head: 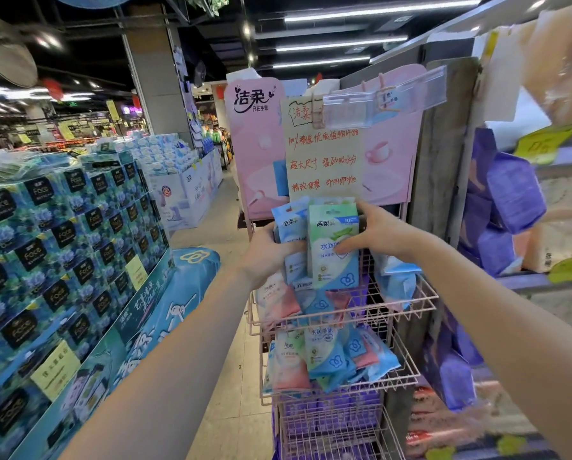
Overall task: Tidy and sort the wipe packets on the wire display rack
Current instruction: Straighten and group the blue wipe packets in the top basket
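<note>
A pink wire display rack (344, 315) stands before me with tiered baskets of wipe packets. My right hand (376, 232) grips a green and blue wipe packet (332, 257) upright above the top basket. Just to its left my left hand (268, 252) holds a stack of blue wipe packets (289, 227). The top basket holds pink and blue packets (278, 298) lying jumbled. In the middle basket lie mixed green, blue and pink packets (327, 356). Purple packets (331, 410) fill the lower basket.
A pink brand board with a handwritten paper sign (324, 161) rises behind the rack. A stacked display of blue tissue boxes (62, 260) stands to the left across the aisle floor (225, 410). Shelves with purple packs (510, 207) are on the right.
</note>
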A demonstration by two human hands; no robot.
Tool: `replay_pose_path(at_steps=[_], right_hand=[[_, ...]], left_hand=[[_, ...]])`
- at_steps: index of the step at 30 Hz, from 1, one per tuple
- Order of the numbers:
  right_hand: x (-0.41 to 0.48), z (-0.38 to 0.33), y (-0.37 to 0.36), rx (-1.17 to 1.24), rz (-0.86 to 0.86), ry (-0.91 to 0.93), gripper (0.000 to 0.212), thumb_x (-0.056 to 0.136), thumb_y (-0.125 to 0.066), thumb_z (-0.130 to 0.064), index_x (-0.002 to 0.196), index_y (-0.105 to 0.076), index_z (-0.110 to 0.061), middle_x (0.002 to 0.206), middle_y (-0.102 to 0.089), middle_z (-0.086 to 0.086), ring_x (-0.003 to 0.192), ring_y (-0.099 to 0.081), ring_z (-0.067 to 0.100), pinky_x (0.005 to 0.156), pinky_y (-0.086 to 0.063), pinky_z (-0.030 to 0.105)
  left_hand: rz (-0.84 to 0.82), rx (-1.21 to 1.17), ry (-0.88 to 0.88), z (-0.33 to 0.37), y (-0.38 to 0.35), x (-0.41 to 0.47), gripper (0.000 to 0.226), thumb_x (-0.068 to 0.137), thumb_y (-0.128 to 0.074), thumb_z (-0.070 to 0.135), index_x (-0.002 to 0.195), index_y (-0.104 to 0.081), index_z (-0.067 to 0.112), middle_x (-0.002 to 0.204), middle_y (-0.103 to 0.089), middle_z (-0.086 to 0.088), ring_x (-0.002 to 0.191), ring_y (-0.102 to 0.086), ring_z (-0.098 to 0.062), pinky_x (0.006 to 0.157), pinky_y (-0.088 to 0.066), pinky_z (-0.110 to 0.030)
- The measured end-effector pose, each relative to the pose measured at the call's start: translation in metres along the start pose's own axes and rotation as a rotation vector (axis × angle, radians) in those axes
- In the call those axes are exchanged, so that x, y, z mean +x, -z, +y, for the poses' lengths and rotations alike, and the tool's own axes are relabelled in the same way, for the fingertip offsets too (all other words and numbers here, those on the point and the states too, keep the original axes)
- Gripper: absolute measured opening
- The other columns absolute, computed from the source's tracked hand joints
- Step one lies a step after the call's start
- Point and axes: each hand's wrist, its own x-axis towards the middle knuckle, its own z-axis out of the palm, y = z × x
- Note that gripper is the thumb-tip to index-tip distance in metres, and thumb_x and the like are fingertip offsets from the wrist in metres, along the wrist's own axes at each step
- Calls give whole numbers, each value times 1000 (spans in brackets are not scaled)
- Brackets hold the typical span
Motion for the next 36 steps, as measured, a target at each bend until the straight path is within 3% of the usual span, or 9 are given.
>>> replay_pose_path(at_steps=[3,6,12,15,17,21,28,33,36], right_hand=[[5,-2,21,-24,-10,2,65,73,-86,2,121,-56,-31,115,-73,0,101,-74,14,84,-62,34],[10,2,32,-101,-2,-14,63,74,-86,-2,123,-56,-29,114,-72,-4,98,-73,11,84,-61,31],[26,32,35,-204,62,-79,61,69,-91,-18,121,-61,-29,111,-74,-6,102,-71,16,96,-58,45],[34,52,30,-465,89,-76,53,61,-88,-48,108,-66,-35,104,-72,-10,109,-58,19,104,-43,52],[35,54,28,-653,122,-70,50,63,-83,-57,103,-67,-32,99,-68,-9,106,-42,21,95,-29,45],[35,53,32,-703,117,-77,54,64,-84,-52,108,-60,-30,101,-66,-5,107,-38,22,85,-22,42],[42,61,45,-550,73,-109,67,38,-70,-61,99,-60,-36,100,-71,-10,107,-61,26,103,-44,58],[32,51,36,-653,164,-59,64,63,-81,-40,121,-56,-29,103,-68,-6,106,-60,25,107,-36,53],[26,44,29,-833,222,-13,64,75,-74,-36,134,-52,-27,122,-65,-3,117,-55,28,113,-25,51]], left_hand=[[34,-28,13,0,-5,8,53,84,-83,1,131,-59,3,119,-77,-9,97,-79,-18,67,-61,-22],[30,-46,43,-4,-9,8,44,88,-79,-1,129,-61,0,119,-77,-12,95,-79,-17,68,-61,-23],[65,-90,83,-15,-7,9,31,88,-78,0,115,-67,10,118,-77,-11,101,-78,-23,76,-63,-30],[71,-70,96,-17,-7,10,34,88,-79,2,119,-67,8,114,-78,-7,94,-78,-18,70,-62,-26],[75,-48,106,-20,-9,10,35,88,-79,4,121,-68,7,114,-79,-5,98,-79,-20,74,-62,-29],[84,-22,111,-24,-12,12,30,88,-80,7,116,-70,11,110,-81,-5,98,-79,-22,80,-62,-36],[78,17,127,-28,-18,15,42,86,-84,13,124,-68,8,115,-80,-5,102,-78,-24,92,-61,-45],[59,-12,128,-27,-24,16,35,90,-78,5,122,-67,9,118,-78,-7,103,-77,-25,87,-61,-40],[43,-24,126,-26,-22,16,31,90,-78,4,119,-70,9,117,-79,-9,105,-77,-27,92,-60,-44]])
